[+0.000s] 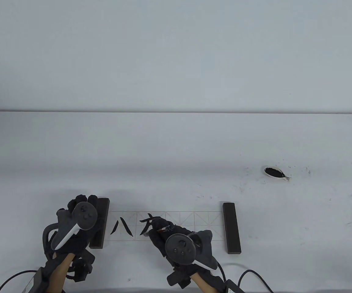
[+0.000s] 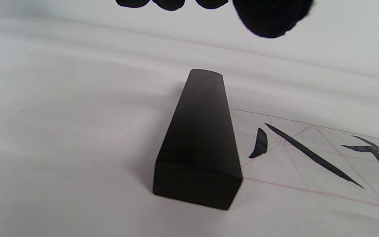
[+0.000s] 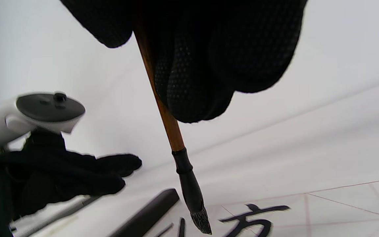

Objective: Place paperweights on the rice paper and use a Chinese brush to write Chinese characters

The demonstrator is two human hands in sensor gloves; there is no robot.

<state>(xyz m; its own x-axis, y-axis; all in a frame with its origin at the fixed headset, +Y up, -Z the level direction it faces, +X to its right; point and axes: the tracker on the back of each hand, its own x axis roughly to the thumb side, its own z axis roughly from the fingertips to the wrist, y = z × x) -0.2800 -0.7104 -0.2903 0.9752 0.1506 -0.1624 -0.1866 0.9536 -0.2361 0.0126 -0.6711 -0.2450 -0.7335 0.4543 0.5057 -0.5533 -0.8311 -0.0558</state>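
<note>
Right wrist view shows my right hand (image 3: 209, 59) with its fingers curled round the wooden shaft of the brush (image 3: 189, 184), clamped high on the handle so that the black ferrule and inked tuft hang below my fingertips, the tip just above or barely at the rice paper (image 3: 341, 210) beside the second character. To do this stroke well, I judge I should keep the shaft close to upright, let only the tip load the paper, and draw the line from the arm, not the fingers, lifting cleanly at the end so the ink does not drag into the next red-ruled square. In the table view my left hand (image 1: 78, 219) lies over the left paperweight (image 1: 101, 222); its fingers look relaxed and fairly straight, reaching past the bar's far end, though I cannot tell whether they press it. The left wrist view shows that dark bar below my fingertips, sitting on the paper's left edge. The right paperweight (image 1: 231, 228) lies on the paper's other end, well apart from my writing fingers, with blank squares between. The ink dish (image 1: 274, 172) sits far beyond, up and to the right.
</note>
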